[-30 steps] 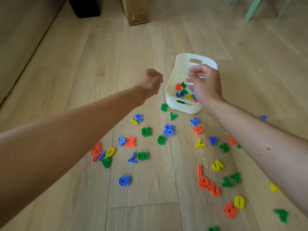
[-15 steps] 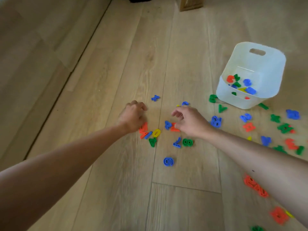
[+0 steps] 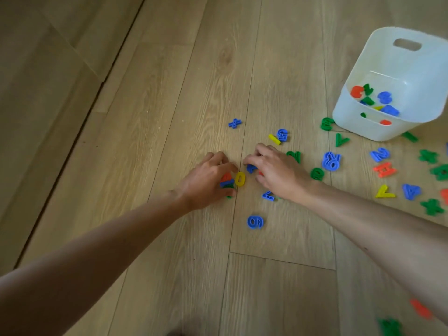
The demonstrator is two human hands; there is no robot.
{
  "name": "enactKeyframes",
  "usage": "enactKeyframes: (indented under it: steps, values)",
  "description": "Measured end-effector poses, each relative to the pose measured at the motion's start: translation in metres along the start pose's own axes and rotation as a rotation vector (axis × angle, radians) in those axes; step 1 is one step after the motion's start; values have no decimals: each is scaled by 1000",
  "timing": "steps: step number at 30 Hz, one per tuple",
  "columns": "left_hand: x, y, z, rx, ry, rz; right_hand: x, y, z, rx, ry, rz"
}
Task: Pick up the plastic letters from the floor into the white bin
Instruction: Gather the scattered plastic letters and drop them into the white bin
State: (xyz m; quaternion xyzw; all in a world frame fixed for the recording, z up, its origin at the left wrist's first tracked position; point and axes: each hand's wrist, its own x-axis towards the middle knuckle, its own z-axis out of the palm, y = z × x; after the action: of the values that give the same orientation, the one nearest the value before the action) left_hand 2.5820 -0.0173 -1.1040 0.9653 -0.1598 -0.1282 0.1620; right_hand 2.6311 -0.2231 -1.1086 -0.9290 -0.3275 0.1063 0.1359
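1. Left hand (image 3: 206, 180) is palm down on the floor (image 3: 169, 105). Fingers + thumb are curled round a small stack of letters (image 3: 226, 182) (red, blue, green), closed on it.
2. Right hand (image 3: 278, 173) is just beside it, fingers bent, pinching a blue letter (image 3: 251, 168) low on the boards. A bit of red shows under the palm, shape hidden.
3. Nearest the camera, btm right: a green blur (image 3: 390, 326) + a red blur (image 3: 420, 309), both unreadable.
4. Blue "9" (image 3: 255, 221) lies alone btwn the two forearms; could be a 6 from the other side.
5. Blue "7" (image 3: 268, 195) lies right by the right wrist.
6. Yellow "0" (image 3: 240, 178) sits btwn the hands, just beside the stack.
7. Right of the right hand: green "e" shape (image 3: 317, 173), blue "8" (image 3: 331, 161), red "H" (image 3: 385, 169), yellow "V" (image 3: 385, 191), green "x" (image 3: 432, 206).
8. Farther out: yellow bar (image 3: 274, 139) touching blue "5" (image 3: 282, 134); blue "x" (image 3: 234, 123) sits apart to the left.
9. Green "3" (image 3: 326, 123) + green "V" (image 3: 341, 139) lie close to the bin's front wall.
10. White bin (image 3: 392, 69) stands far right, well apart from both hands, w/ a handle slot (image 3: 407, 44) in the back wall. Inside are red, green, blue + yellow letters, too jumbled to read.
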Motion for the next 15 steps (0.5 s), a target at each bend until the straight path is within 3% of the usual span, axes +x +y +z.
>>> enactKeyframes:
  steps: [5,10,15]
  values:
    - [-4,-2,-1,-65,52,-43,1,-2,-1,0,9,10]
    - [-9,4,0,163,-20,-130,2,-5,-2,23,33,7]
    - [-14,6,2,208,14,-227,7,-19,0,82,0,28]
